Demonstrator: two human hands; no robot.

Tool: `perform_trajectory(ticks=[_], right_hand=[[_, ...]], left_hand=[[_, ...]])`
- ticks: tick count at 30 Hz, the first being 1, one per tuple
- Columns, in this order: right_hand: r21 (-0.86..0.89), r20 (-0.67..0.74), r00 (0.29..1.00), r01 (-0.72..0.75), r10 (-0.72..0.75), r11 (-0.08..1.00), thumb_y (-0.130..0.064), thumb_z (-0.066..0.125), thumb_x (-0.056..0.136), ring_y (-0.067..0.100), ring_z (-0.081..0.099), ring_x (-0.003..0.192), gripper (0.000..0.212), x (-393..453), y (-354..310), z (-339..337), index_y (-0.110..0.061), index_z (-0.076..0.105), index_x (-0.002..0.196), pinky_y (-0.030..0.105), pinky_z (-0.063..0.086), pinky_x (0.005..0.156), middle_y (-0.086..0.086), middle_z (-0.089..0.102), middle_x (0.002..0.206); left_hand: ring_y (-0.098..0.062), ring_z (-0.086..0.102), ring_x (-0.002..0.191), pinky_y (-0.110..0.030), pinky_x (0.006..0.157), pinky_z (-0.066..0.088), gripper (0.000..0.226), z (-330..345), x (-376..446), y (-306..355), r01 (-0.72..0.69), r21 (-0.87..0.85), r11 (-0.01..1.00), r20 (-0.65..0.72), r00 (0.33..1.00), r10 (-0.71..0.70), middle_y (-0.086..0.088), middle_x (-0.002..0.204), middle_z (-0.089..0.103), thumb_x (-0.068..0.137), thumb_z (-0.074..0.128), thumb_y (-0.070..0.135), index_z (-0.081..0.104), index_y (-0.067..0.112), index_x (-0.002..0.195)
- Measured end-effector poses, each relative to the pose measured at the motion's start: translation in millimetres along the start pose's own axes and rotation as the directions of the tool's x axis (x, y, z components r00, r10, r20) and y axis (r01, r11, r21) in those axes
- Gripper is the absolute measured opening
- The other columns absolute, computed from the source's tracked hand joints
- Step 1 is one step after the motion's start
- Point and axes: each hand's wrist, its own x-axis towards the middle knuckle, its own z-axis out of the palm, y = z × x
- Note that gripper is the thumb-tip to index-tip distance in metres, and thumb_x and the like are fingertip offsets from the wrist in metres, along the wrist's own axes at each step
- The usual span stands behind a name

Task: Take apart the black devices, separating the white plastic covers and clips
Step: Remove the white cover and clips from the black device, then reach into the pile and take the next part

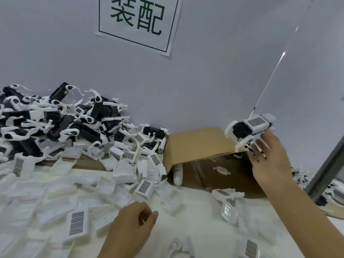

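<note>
A black device (247,127) with a white cover and white clips on it is blurred in the air over the cardboard box (195,144). It is just beyond the fingertips of my right hand (268,161), whose fingers are spread and straight; I cannot tell whether they touch it. My left hand (134,222) rests low on the table with its fingers loosely curled, and I see nothing in it. At the back left, black devices with white clips lie in a pile (55,123). Loose white covers (78,222) are strewn over the table's left and middle.
The open cardboard box lies against the wall with a few white clips (221,170) inside. A paper sign (139,21) hangs on the wall above. More parts (301,175) lie at the far right beside a grey bar (327,168).
</note>
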Motion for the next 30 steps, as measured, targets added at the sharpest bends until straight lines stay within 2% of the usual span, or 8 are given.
perform_trajectory(ticks=[2, 5, 11, 15, 20, 23, 26, 30], right_hand=[[-0.140, -0.137, 0.990, 0.006, -0.025, 0.990, -0.033, 0.071, 0.092, 0.011, 0.056, 0.112, 0.030, 12, 13, -6, -0.020, 0.061, 0.116, 0.030, 0.046, 0.101, -0.004, 0.060, 0.118], [-0.311, -0.163, 0.985, 0.010, -0.064, 0.950, -0.019, 0.069, 0.093, 0.011, 0.062, 0.100, 0.002, -1, 60, -14, -0.019, 0.067, 0.092, 0.032, 0.052, 0.093, -0.002, 0.067, 0.101], [-0.484, 0.076, 0.982, -0.114, 0.171, 0.867, -0.009, 0.068, 0.091, 0.021, 0.070, 0.080, 0.021, -79, 186, -7, -0.012, 0.075, 0.071, 0.032, 0.055, 0.071, 0.003, 0.074, 0.071], [-0.710, 0.274, 0.959, 0.154, 0.068, 0.688, -0.020, 0.073, 0.089, 0.003, 0.063, 0.075, 0.017, -105, 205, -3, -0.023, 0.071, 0.073, 0.009, 0.041, 0.064, -0.009, 0.071, 0.074], [-0.741, 0.328, 0.943, 0.213, 0.066, 0.637, -0.018, 0.076, 0.086, 0.014, 0.062, 0.073, 0.023, -106, 200, 1, -0.020, 0.068, 0.064, 0.027, 0.040, 0.071, -0.002, 0.071, 0.069], [-0.729, 0.331, 0.943, 0.241, 0.021, 0.640, -0.012, 0.078, 0.082, 0.013, 0.061, 0.066, 0.028, -106, 203, 3, -0.014, 0.066, 0.057, 0.006, 0.040, 0.065, 0.001, 0.069, 0.060], [-0.736, 0.364, 0.930, 0.324, -0.056, 0.594, -0.004, 0.083, 0.076, 0.020, 0.058, 0.059, 0.035, -108, 209, 6, -0.014, 0.062, 0.049, -0.001, 0.037, 0.066, -0.001, 0.063, 0.049], [-0.706, 0.415, 0.908, 0.360, -0.057, 0.610, 0.005, 0.088, 0.065, -0.005, 0.059, 0.062, 0.045, -104, 219, 9, -0.019, 0.059, 0.042, -0.005, 0.035, 0.064, -0.013, 0.049, 0.038]], left_hand=[[0.000, 0.051, 0.055, -0.015, 0.058, 0.038, 0.034, 1, 0, -1, 0.006, -0.037, 0.999, -0.020, 1.000, -0.007, 0.008, 0.061, 0.060, 0.088, 0.074, 0.031, 0.057, 0.025, 0.060], [0.000, 0.052, 0.056, -0.016, 0.056, 0.037, 0.038, 2, 2, -4, -0.005, -0.071, 0.997, -0.053, 0.999, 0.002, 0.020, 0.058, 0.060, 0.087, 0.075, 0.027, 0.054, 0.023, 0.056], [-0.005, 0.040, 0.049, -0.016, 0.054, 0.034, 0.047, -3, 5, -7, -0.035, -0.161, 0.986, -0.130, 0.991, 0.014, 0.010, 0.047, 0.044, 0.089, 0.074, 0.014, 0.044, 0.017, 0.053], [-0.004, 0.045, 0.054, -0.017, 0.055, 0.038, 0.027, -18, 5, 3, -0.055, -0.355, 0.933, -0.227, 0.974, -0.029, 0.011, 0.054, 0.052, 0.094, 0.069, 0.016, 0.060, 0.015, 0.068], [-0.009, 0.047, 0.057, -0.025, 0.055, 0.041, 0.015, -55, 37, -3, -0.106, -0.473, 0.874, -0.434, 0.892, -0.127, 0.008, 0.058, 0.054, 0.096, 0.068, 0.018, 0.065, 0.011, 0.082], [-0.006, 0.055, 0.066, -0.026, 0.061, 0.049, 0.012, -87, 70, -17, -0.091, -0.255, 0.963, -0.578, 0.812, -0.076, 0.010, 0.069, 0.062, 0.094, 0.066, 0.009, 0.064, 0.016, 0.084], [-0.019, 0.058, 0.102, -0.018, 0.082, 0.047, 0.021, -129, 104, -35, 0.001, 0.130, 0.992, -0.569, 0.819, 0.073, -0.006, 0.110, 0.061, 0.094, 0.057, -0.004, 0.066, 0.009, 0.108], [-0.028, 0.020, 0.151, -0.041, 0.120, 0.028, 0.066, -166, 157, -50, 0.066, 0.676, 0.734, -0.333, 0.916, 0.224, -0.009, 0.162, 0.026, 0.093, 0.055, -0.006, 0.037, 0.013, 0.154]])
